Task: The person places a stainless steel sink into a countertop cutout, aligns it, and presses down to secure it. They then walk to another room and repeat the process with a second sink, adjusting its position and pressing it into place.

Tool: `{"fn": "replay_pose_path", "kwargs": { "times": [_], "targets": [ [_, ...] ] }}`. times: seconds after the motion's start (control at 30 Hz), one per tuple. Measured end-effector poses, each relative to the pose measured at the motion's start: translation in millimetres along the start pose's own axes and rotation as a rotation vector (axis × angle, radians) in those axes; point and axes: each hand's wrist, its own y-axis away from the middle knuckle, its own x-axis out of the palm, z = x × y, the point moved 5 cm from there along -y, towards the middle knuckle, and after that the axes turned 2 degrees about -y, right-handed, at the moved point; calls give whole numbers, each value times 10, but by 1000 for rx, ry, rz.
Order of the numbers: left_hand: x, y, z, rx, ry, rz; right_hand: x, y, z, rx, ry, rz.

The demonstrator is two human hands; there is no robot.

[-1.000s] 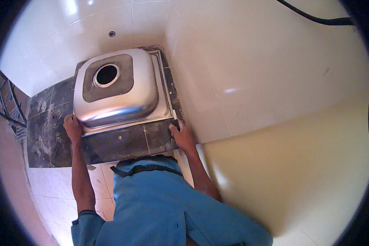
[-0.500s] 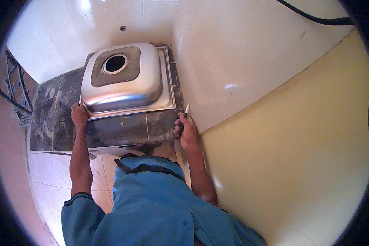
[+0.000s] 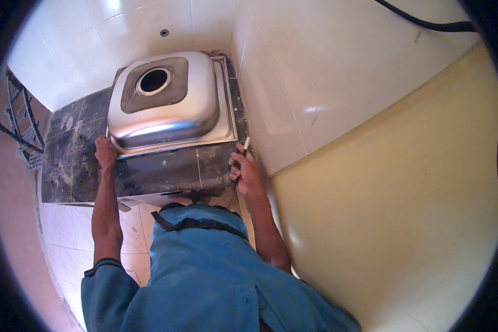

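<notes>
An upside-down steel sink point(image 3: 160, 119), with a round drain opening, lies on the dark tiled counter point(image 3: 72, 166). My left hand point(image 3: 105, 152) is closed at the sink's front-left corner, its fingers gripping the rim. Right of the sink's front-right corner, my right hand point(image 3: 244, 172) has its fingers wrapped round a pen-like marker with a white end point(image 3: 247, 143), held above the counter's dark edge.
White tiled walls point(image 3: 271, 72) meet behind and right of the counter, with a small round fitting point(image 3: 164, 32) behind. A yellow surface point(image 3: 387, 182) fills the lower right. A black hose point(image 3: 426, 22) runs top right. Dark metal rungs point(image 3: 25, 122) stand at the left.
My right hand has shifted slightly right and up, turning the marker more upright. My left hand stays at the sink's corner. The view has shifted, so the counter appears higher in the picture.
</notes>
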Motion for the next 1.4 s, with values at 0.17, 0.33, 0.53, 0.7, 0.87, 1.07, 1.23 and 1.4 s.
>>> {"fn": "replay_pose_path", "kwargs": {
  "times": [0.17,0.33,0.53,0.7,0.87,1.07,1.23,1.4],
  "targets": [
    [16,-50,2,124,-70,40,147,-66,-113,71,-101,26],
    [-382,-98,-320,-123,27,166,337,52,-167,91,-281,164],
    [-585,-160,-341,-156,-88,294,544,65,-113,19,-66,105],
    [-437,-262,-62,-89,-151,295,176,-222,-65,-284,546,-216],
    [-573,-166,-142,-79,-98,297,246,-289,414,-614,1256,-410],
    [-499,-42,-233,-11,-133,137,464,-573,629,-455,1608,-344],
    [-231,-7,184,-34,-121,7,601,-743,519,-475,1631,-320],
    [-498,78,-352,-163,-16,53,592,-650,642,-528,1666,-356]
  ]
}}
